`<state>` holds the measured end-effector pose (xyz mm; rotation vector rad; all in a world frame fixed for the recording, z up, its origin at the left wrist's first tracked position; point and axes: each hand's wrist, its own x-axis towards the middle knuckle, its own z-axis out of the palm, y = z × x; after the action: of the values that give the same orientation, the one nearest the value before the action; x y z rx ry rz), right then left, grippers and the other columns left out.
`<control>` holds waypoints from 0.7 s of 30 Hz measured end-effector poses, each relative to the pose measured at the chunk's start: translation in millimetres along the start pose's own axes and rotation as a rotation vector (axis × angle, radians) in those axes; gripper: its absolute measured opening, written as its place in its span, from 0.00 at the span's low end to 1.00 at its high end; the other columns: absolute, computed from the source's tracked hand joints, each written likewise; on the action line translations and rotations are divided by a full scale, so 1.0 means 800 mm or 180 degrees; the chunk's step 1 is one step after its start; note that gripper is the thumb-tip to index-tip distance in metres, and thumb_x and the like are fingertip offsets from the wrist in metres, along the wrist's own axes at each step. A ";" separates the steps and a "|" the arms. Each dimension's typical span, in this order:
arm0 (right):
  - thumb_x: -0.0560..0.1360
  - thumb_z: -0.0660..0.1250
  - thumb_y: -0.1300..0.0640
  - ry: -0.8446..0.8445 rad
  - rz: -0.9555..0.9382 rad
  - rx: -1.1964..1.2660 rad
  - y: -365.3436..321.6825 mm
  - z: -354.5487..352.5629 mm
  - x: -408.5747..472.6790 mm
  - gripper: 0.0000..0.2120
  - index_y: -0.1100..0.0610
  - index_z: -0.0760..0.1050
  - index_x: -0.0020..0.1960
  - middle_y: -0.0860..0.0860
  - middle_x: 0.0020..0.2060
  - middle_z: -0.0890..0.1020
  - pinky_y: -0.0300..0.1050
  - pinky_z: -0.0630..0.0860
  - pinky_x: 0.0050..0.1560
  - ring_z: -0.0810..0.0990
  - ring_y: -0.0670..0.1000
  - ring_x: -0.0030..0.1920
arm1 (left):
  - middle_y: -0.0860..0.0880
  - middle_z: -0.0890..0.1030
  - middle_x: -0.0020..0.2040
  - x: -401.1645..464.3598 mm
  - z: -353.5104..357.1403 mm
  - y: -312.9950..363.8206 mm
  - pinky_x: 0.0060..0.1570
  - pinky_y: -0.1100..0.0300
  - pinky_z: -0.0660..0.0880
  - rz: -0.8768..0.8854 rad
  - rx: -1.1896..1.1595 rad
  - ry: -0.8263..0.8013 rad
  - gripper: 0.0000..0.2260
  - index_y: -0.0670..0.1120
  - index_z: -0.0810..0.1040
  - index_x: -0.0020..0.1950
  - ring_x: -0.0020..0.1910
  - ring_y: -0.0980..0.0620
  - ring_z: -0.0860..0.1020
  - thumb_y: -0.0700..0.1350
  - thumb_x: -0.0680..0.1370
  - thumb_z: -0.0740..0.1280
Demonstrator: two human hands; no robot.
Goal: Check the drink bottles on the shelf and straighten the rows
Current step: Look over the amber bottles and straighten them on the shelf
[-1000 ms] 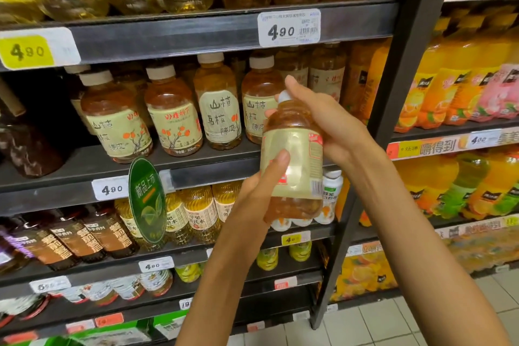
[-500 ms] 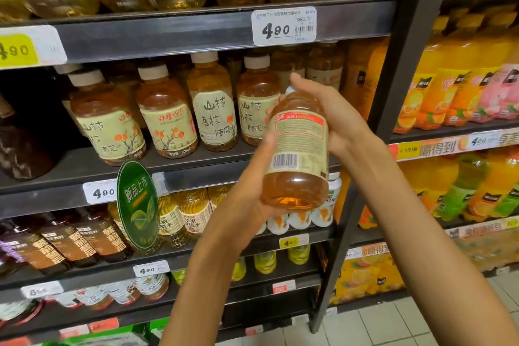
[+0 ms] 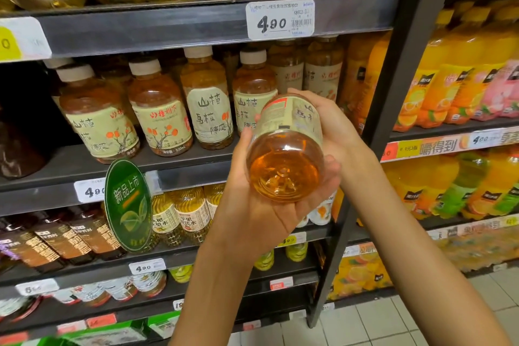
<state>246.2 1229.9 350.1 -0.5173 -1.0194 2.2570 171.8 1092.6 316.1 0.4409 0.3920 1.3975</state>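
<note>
1. The amber drink bottle [image 3: 286, 149] sits right of the frame's centre, held off the shelf and tipped so its round base faces the camera and its top end points away toward the shelf.
2. The left hand [image 3: 261, 205] cups the bottle from below, thumb up its left side and fingers curled under the base: its grip is closed round the bottle.
3. The right hand [image 3: 328, 123] wraps the label end from the right, also gripping the bottle.
4. Behind, in the middle of the frame, a row of like bottles [image 3: 157, 112] stands upright on the dark shelf [image 3: 179, 160], labels turned unevenly.
5. A white price tag [image 3: 280, 19] reading 4.90 hangs on the shelf edge above.
6. A green oval sign [image 3: 128, 205] sticks out at lower left.
7. Orange juice bottles [image 3: 455, 78] fill the right of the frame.
</note>
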 end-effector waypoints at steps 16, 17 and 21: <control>0.73 0.68 0.66 -0.0816 -0.2552 -0.2230 -0.006 0.020 -0.048 0.25 0.63 0.67 0.69 0.51 0.49 0.83 0.42 0.74 0.55 0.80 0.50 0.55 | 0.45 0.79 0.65 0.041 -0.036 -0.001 0.57 0.48 0.77 0.0520 0.1156 0.0376 0.23 0.50 0.75 0.67 0.63 0.46 0.78 0.61 0.79 0.58; 0.73 0.69 0.66 -0.0898 -0.2637 -0.2387 -0.005 0.018 -0.050 0.26 0.63 0.66 0.69 0.52 0.51 0.82 0.42 0.74 0.57 0.79 0.50 0.58 | 0.45 0.78 0.65 0.042 -0.036 -0.001 0.60 0.48 0.75 0.0615 0.1154 0.0326 0.23 0.49 0.76 0.67 0.63 0.46 0.77 0.59 0.78 0.60; 0.72 0.69 0.58 -0.1009 -0.2810 -0.2730 -0.013 0.013 -0.058 0.27 0.61 0.65 0.68 0.54 0.59 0.79 0.46 0.70 0.64 0.75 0.53 0.65 | 0.43 0.79 0.64 0.048 -0.030 0.003 0.64 0.49 0.73 0.0949 0.1089 0.0181 0.20 0.49 0.80 0.62 0.64 0.45 0.76 0.57 0.76 0.62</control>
<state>278.4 1199.3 368.8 0.0168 -1.9091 1.0727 162.5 1132.6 297.0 0.7641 0.6361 1.6397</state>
